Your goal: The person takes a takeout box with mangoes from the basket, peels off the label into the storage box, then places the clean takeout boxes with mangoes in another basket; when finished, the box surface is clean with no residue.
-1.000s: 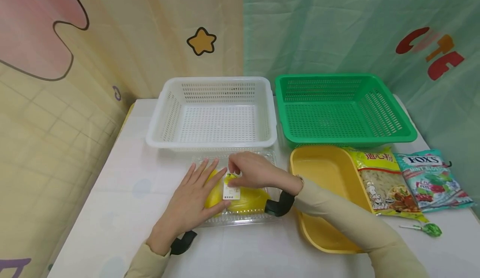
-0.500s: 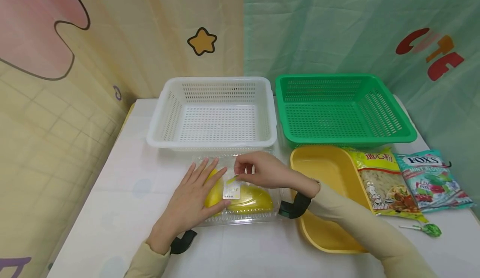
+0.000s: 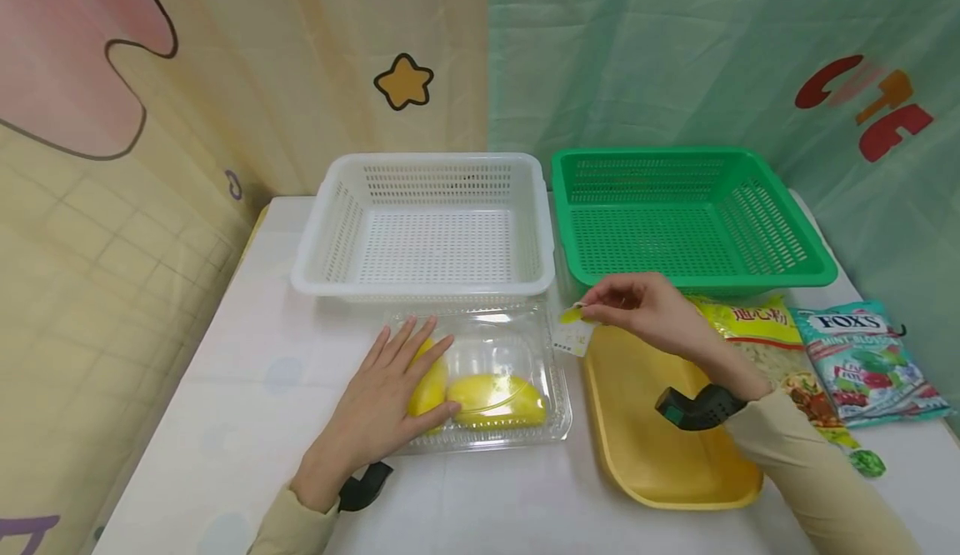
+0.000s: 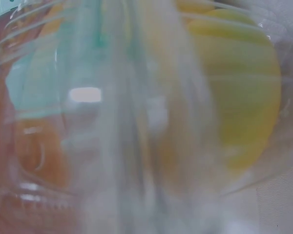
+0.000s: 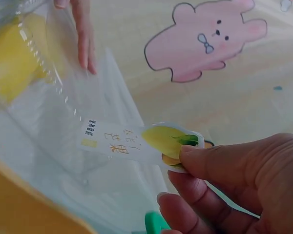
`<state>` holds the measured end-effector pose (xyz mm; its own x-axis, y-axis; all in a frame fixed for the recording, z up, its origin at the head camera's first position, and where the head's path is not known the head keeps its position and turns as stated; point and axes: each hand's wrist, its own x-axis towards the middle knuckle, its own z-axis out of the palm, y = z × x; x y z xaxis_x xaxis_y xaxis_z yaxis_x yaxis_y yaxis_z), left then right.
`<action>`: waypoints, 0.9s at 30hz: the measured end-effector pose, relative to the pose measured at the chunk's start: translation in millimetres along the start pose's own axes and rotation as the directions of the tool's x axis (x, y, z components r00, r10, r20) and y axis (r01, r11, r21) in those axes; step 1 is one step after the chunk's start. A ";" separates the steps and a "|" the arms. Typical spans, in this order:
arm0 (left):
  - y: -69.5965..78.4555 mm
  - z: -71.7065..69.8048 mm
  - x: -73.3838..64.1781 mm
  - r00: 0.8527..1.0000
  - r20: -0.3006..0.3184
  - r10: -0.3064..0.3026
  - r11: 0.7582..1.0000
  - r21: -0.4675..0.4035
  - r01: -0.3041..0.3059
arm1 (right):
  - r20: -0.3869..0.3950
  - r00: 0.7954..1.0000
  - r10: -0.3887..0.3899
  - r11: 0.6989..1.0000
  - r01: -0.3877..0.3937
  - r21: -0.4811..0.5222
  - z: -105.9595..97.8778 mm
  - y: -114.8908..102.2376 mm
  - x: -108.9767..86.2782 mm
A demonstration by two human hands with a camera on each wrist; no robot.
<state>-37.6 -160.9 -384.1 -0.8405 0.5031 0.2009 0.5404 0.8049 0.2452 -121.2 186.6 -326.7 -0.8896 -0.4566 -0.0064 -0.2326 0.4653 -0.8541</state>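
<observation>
My left hand (image 3: 382,397) lies with spread fingers on the lid of a clear plastic container (image 3: 510,338). Two yellow mangoes (image 3: 498,405) show inside it, the left one partly covered by that hand. Between thumb and index finger my right hand (image 3: 660,322) pinches a small white label (image 5: 129,144) by its top end, which bears a mango picture. The label hangs right of the container, over the corner of the yellow tray (image 3: 637,447). In the left wrist view, blurred plastic and a yellow mango (image 4: 239,92) fill the frame.
A white basket (image 3: 420,287) and a green basket (image 3: 697,278) stand behind. To the right lie a pasta bag (image 3: 757,317), a turquoise FOX'S candy bag (image 3: 862,363) and a green-wrapped lollipop (image 3: 867,463), partly hidden by the right arm.
My right hand has lifted the label off the container lid and carried it to the right, over the yellow tray's corner. The left hand has stayed in place on the container.
</observation>
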 end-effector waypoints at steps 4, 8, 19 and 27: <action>0.7 -0.1 -1.0 1.000 -0.004 0.000 1.000 -0.006 0.000 | -0.035 0.997 0.064 0.998 -0.065 -0.013 -19.4 15.8 -15.1; 1.0 -0.3 -1.0 1.000 -0.007 0.001 1.000 -0.014 -0.001 | -0.025 0.995 0.101 0.991 -0.103 -0.089 -31.8 34.6 -26.4; 0.1 0.2 -0.3 1.000 -0.007 0.004 1.000 -0.012 -0.004 | 0.146 0.985 0.093 0.967 -0.054 -0.251 -22.9 71.4 -31.9; 0.0 0.6 -0.9 1.000 -0.007 0.003 1.000 -0.018 -0.003 | 0.114 0.990 0.083 0.911 -0.029 -0.411 -11.9 80.8 -28.5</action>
<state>-36.8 -161.2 -384.8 -0.8388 0.5028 0.2086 0.5433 0.7977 0.2619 -119.3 246.2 -389.3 -0.8550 -0.5002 -0.1368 -0.3477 0.7486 -0.5646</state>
